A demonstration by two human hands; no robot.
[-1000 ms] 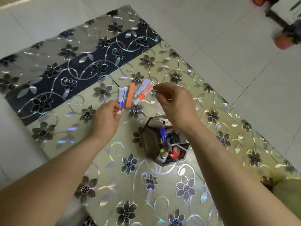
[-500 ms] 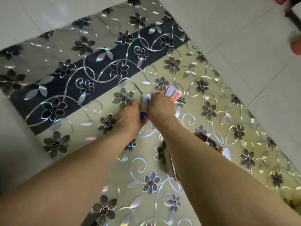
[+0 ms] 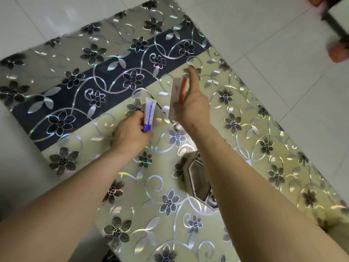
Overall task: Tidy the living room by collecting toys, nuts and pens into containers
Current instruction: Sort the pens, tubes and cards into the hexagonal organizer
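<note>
While the left hand (image 3: 130,133) pinches the white-and-blue tube (image 3: 148,115) and the right hand (image 3: 190,105) loosely holds two orange-marked items (image 3: 177,93), either grip may slip short of the hexagonal holder (image 3: 198,181) below.

Much of the holder and the held items is covered.

The right forearm (image 3: 236,178) hides most of the hexagonal container (image 3: 198,178), contents unseen. The right hand (image 3: 192,106) covers the lower ends of the white and orange tubes (image 3: 177,91); their print is blurred. The left hand (image 3: 130,131) hides the blue-and-white tube's (image 3: 149,116) base. Red objects (image 3: 338,52) at the top right are blurred and cropped.
</note>
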